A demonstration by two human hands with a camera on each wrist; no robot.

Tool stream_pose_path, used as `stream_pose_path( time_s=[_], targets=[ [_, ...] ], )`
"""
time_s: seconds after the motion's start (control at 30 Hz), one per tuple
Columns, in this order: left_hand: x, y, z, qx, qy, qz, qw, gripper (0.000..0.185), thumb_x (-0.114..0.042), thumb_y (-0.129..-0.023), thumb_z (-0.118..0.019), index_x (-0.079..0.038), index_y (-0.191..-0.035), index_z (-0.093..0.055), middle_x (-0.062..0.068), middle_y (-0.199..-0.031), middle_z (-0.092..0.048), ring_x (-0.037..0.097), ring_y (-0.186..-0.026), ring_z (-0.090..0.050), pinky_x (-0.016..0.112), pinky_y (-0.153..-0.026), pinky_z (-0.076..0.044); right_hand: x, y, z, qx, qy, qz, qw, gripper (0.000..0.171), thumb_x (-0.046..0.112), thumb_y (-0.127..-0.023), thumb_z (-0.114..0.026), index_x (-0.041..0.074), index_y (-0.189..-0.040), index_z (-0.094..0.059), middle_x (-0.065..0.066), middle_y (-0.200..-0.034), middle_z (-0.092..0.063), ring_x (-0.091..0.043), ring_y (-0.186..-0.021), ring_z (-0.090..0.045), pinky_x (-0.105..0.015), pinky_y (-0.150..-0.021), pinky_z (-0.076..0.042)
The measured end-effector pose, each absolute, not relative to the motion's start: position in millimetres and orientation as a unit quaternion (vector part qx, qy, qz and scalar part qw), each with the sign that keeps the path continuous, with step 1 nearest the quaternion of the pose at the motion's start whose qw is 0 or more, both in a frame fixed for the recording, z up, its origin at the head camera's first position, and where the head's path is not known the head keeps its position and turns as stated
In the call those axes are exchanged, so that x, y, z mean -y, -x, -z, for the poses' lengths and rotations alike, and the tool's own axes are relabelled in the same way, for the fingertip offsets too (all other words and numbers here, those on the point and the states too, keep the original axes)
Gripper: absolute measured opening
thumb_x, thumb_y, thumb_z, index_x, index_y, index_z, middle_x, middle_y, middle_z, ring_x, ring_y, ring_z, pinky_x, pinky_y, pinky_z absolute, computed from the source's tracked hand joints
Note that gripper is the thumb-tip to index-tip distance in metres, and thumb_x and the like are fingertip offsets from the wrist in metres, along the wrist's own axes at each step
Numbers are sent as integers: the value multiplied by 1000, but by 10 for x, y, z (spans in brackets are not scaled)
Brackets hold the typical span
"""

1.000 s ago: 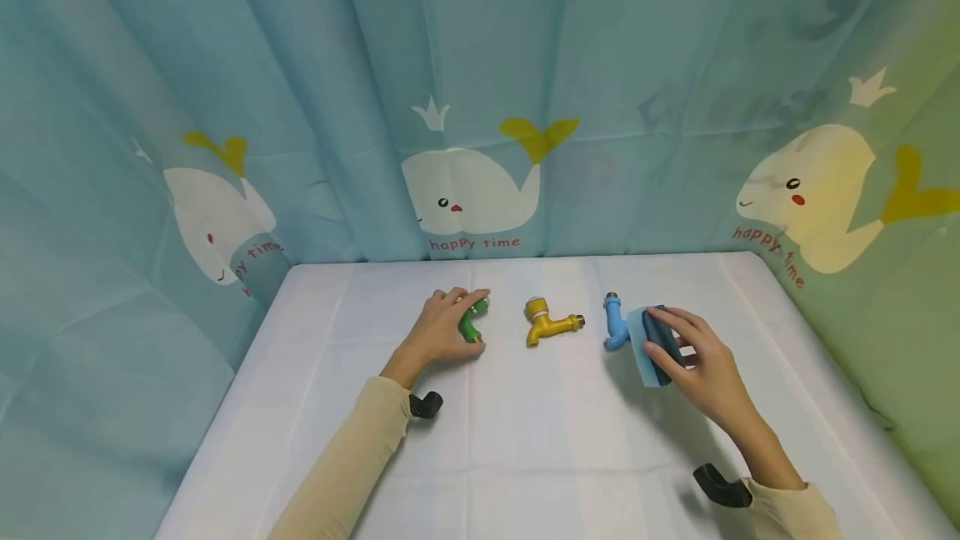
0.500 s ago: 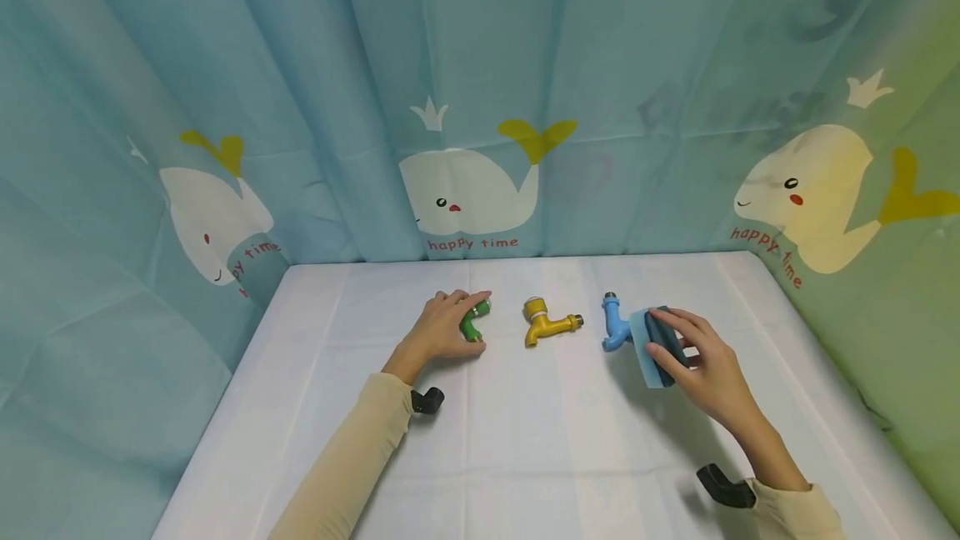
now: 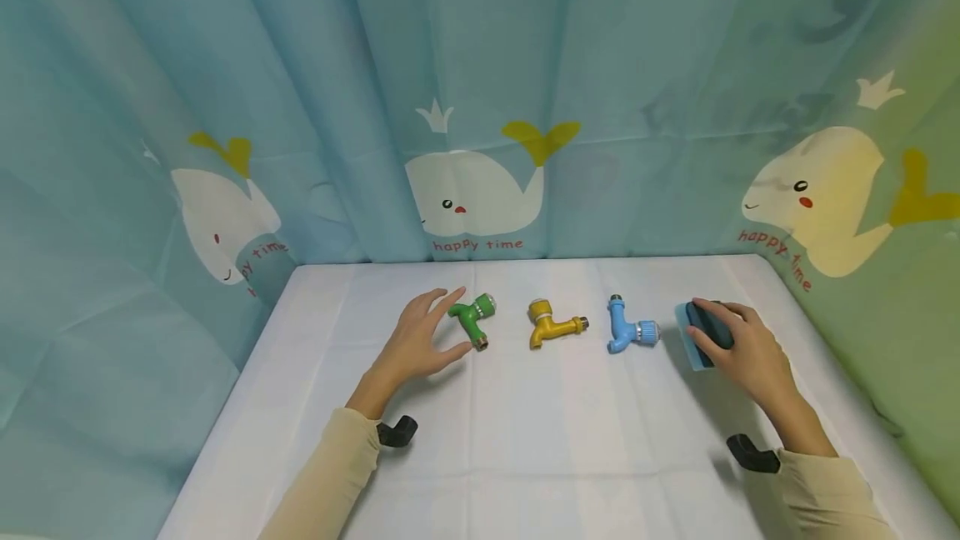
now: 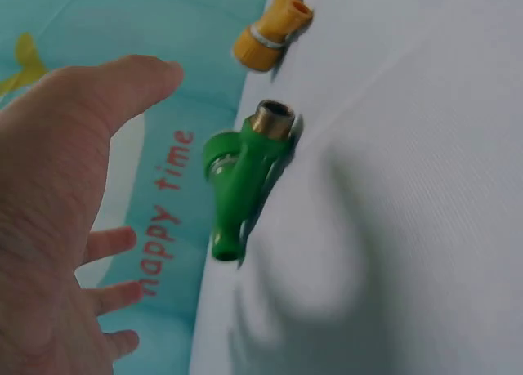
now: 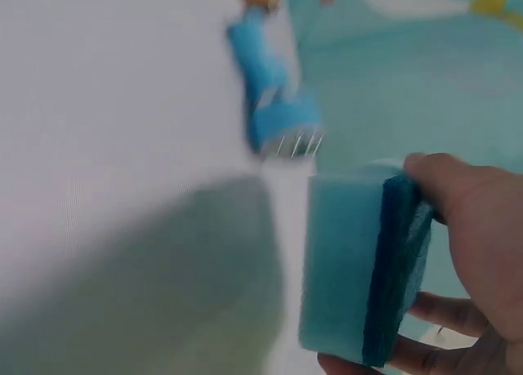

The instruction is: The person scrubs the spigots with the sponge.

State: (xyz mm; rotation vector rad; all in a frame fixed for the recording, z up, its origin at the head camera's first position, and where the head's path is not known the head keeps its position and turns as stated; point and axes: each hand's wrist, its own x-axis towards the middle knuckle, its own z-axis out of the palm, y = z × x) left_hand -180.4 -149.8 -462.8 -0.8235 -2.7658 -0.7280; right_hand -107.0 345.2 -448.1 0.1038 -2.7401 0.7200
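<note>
My left hand (image 3: 416, 342) is spread beside a green faucet (image 3: 471, 319), thumb and fingers apart with nothing between them. In the left wrist view the green faucet (image 4: 237, 179) lies on the white cloth, its threaded brass end toward the thumb. My right hand (image 3: 753, 357) grips a two-tone blue sponge (image 3: 693, 340), light on one face and dark on the other. The right wrist view shows the sponge (image 5: 343, 265) pinched between thumb and fingers, above the cloth. A blue faucet (image 3: 626, 330) lies left of the sponge, apart from it.
A yellow faucet (image 3: 551, 323) lies between the green and blue ones on the white tabletop (image 3: 525, 440). A blue curtain (image 3: 480, 40) with whale prints hangs behind and at the sides of the table. Black wrist mounts (image 3: 397, 432) jut from both sleeves.
My left hand has let go of the green faucet and drawn back left. The right hand has carried the sponge rightward off the blue faucet, uncovering its knob.
</note>
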Motion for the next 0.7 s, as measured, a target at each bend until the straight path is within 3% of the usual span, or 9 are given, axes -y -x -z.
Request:
stream_pose_path(
  time_s=[0.27,0.7],
  targets=[
    [1699,1581,4610,919,280,248,123,82,-40,-86,-79,-21,-157,-44,21,-148,-47,39,-139,-42,64,-113,-33,-3716,1246,4669,980,-17,-188,69,55,44,-99,-67,9,-141,-58,-39,-131,-48,-62,-100,-58,-67,-58,-49],
    [1752,1473,4658,916,277,256,136,79,-38,-87,-79,-21,-156,-45,21,-146,-48,39,-136,-44,63,-111,-37,-3712,1270,4760,984,9,-169,54,61,52,-97,-66,11,-141,-58,-38,-131,-49,-63,-104,-54,-70,-58,-49]
  ],
)
